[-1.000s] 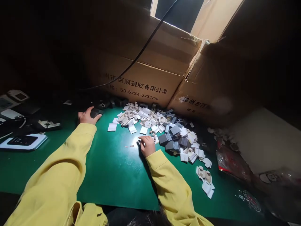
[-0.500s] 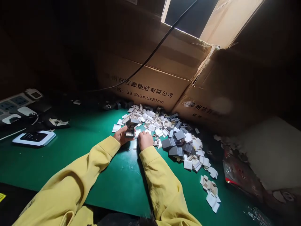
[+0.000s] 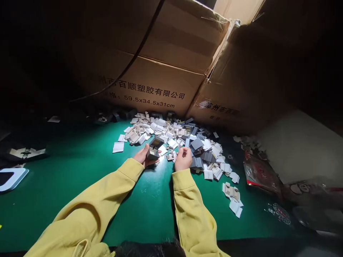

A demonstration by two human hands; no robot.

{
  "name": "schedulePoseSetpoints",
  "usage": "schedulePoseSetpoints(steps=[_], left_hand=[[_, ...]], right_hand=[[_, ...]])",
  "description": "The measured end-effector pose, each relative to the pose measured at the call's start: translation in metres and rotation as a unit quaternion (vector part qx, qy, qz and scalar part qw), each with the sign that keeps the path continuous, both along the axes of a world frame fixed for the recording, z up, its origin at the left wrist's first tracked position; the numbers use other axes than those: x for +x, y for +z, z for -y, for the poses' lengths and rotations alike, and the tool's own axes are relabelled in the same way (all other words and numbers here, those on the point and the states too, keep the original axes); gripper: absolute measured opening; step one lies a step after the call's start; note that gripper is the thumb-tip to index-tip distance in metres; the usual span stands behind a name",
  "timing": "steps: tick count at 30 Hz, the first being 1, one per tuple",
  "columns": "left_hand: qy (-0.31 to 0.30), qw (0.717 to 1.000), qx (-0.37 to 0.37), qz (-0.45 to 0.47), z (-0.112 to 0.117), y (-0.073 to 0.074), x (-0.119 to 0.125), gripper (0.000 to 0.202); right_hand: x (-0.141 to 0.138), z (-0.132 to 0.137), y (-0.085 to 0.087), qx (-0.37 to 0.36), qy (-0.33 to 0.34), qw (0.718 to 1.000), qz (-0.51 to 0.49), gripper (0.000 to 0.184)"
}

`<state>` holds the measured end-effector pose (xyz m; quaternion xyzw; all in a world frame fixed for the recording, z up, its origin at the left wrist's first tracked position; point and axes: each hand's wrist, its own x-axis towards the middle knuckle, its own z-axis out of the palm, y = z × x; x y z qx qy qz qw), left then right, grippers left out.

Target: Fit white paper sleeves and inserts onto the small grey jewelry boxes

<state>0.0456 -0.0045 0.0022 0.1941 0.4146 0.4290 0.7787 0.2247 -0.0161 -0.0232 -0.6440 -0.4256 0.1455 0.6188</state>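
Observation:
My left hand (image 3: 143,157) grips a small dark grey box (image 3: 154,148) and holds it just above the green mat (image 3: 80,185). Right beside it, my right hand (image 3: 182,159) is raised off the mat with its fingers pinched on a small white piece I cannot make out. Both arms wear yellow sleeves. Directly behind the hands lies a heap of small white and beige cards (image 3: 163,132), mixed with several flat grey boxes (image 3: 197,144).
Two large cardboard boxes (image 3: 160,67) stand at the back, a black cable (image 3: 128,64) hanging across one. A white device (image 3: 12,177) lies at the left edge. Red and clear plastic bags (image 3: 264,175) sit right. More cards (image 3: 232,198) are strewn front right.
My left hand came in from the far left carrying the dark box to the middle. My right hand lifted off the mat with its fingers pinched. The view shifted down and left.

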Motion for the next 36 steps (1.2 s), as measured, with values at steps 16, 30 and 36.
schedulePoseSetpoints(steps=[16, 30, 36], left_hand=[[-0.124, 0.989, 0.071, 0.044, 0.004, -0.016, -0.003, 0.039], [-0.124, 0.989, 0.070, 0.032, 0.005, -0.018, -0.005, 0.041], [-0.109, 0.990, 0.087, 0.021, 0.008, -0.017, -0.002, 0.042]], right_hand=[[-0.026, 0.014, 0.010, -0.031, 0.259, 0.881, 0.394, 0.020], [-0.020, 0.012, 0.016, -0.024, 0.289, 0.842, 0.454, 0.014], [-0.020, 0.014, 0.028, -0.087, 0.293, 0.825, 0.475, 0.016]])
